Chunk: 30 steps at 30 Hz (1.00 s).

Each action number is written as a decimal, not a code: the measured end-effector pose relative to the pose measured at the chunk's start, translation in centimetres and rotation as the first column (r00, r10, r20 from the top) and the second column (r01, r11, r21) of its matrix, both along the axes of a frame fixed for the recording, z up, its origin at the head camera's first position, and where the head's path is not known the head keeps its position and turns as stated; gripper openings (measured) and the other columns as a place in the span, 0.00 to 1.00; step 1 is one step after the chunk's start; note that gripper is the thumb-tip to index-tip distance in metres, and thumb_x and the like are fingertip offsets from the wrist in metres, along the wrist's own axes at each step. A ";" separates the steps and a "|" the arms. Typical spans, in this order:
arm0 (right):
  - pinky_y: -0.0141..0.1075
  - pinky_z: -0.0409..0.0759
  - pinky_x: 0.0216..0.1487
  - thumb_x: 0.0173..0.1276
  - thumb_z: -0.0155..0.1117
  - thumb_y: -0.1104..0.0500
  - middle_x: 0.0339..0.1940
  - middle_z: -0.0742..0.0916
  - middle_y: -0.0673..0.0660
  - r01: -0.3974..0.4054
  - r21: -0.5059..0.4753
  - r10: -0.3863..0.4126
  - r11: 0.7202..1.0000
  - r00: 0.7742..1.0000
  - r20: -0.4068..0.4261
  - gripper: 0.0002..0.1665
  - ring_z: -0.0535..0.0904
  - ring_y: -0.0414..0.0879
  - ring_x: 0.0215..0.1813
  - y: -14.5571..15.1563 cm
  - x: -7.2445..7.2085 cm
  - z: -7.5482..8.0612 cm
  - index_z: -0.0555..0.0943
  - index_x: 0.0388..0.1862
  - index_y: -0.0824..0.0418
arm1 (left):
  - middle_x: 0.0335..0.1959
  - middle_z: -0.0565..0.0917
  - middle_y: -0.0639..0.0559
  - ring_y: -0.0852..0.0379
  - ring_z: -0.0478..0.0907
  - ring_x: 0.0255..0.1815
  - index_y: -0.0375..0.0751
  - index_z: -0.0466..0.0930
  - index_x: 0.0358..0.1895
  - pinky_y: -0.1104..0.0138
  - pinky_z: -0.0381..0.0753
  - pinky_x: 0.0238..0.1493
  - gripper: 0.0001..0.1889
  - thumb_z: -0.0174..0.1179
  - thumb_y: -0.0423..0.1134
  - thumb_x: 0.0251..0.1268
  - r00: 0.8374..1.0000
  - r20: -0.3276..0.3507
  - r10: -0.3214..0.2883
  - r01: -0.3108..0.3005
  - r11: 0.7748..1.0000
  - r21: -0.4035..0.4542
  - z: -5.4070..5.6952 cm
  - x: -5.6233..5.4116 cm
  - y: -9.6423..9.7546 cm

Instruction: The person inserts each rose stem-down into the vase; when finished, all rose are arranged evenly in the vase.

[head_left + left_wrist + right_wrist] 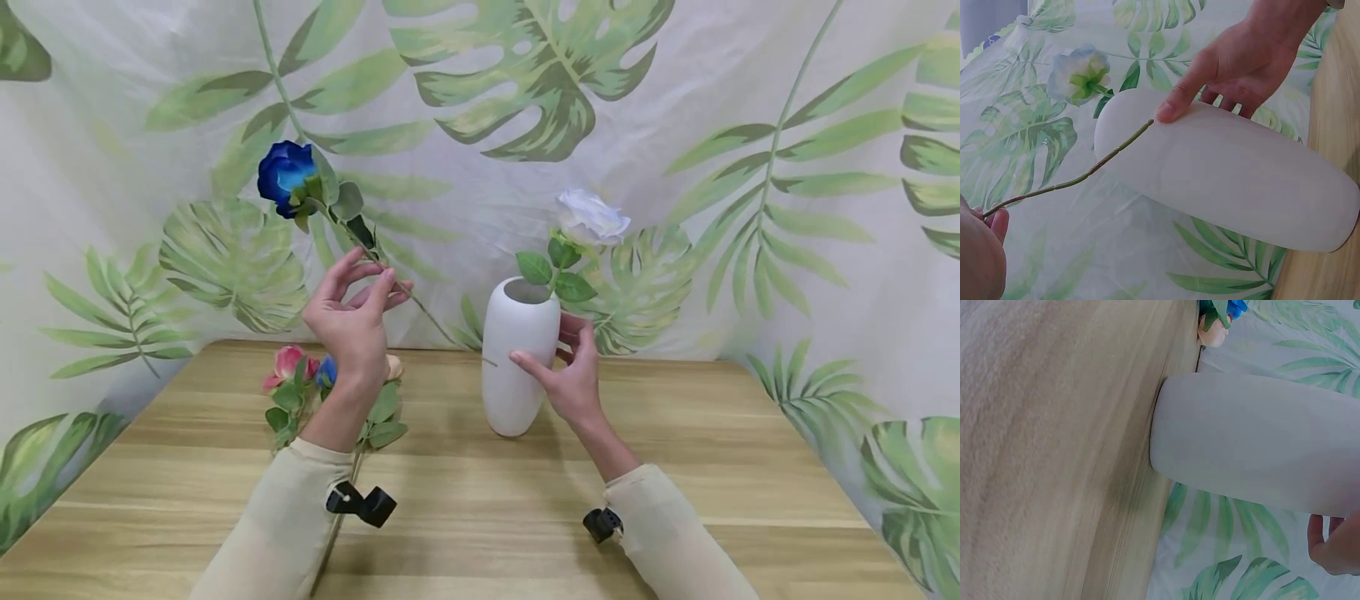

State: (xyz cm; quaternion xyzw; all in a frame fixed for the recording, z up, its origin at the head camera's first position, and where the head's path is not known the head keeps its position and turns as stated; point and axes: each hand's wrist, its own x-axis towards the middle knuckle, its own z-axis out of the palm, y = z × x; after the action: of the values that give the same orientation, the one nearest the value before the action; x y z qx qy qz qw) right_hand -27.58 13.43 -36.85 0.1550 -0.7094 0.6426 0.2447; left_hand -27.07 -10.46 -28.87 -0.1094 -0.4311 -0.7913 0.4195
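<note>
A blue artificial rose (288,179) is pinched by its stem between the thumb and fingers of my left hand (352,321). Its bloom points up and to the left, while the bare stem end (1129,142) slopes down in front of the white vase (517,367). My right hand (573,375) grips the vase from the right, thumb on the near side and fingers partly hidden behind. From the vase's mouth leans a white rose (592,218) with green leaves. In the right wrist view, the vase's base (1169,428) meets the tabletop.
Several more artificial flowers lie on the wooden table (450,517) at the left, partly hidden by my left arm: a pink rose (288,371), a blue bloom (326,372) and a peach one (393,367). A leaf-patterned cloth (480,200) hangs behind the table.
</note>
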 end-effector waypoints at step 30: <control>0.50 0.78 0.56 0.51 0.83 0.66 0.57 0.79 0.61 0.013 -0.013 -0.014 1.000 1.000 -0.011 0.44 0.77 0.52 0.56 -0.1 -0.1 0.0 0.70 0.65 0.67 | 0.36 0.82 0.41 0.50 0.88 0.27 0.30 0.81 0.56 0.57 0.91 0.34 0.19 0.69 0.20 0.61 0.987 -0.135 0.084 -0.081 0.996 0.029 2.6 -0.5 1.2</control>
State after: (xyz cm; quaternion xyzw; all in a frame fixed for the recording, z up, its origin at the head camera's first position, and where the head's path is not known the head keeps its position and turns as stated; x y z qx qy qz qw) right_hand -27.68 13.33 -36.83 0.1521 -0.7048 0.6447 0.2539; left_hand -27.53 -9.28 -26.23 -0.1403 -0.3962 -0.7691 0.4815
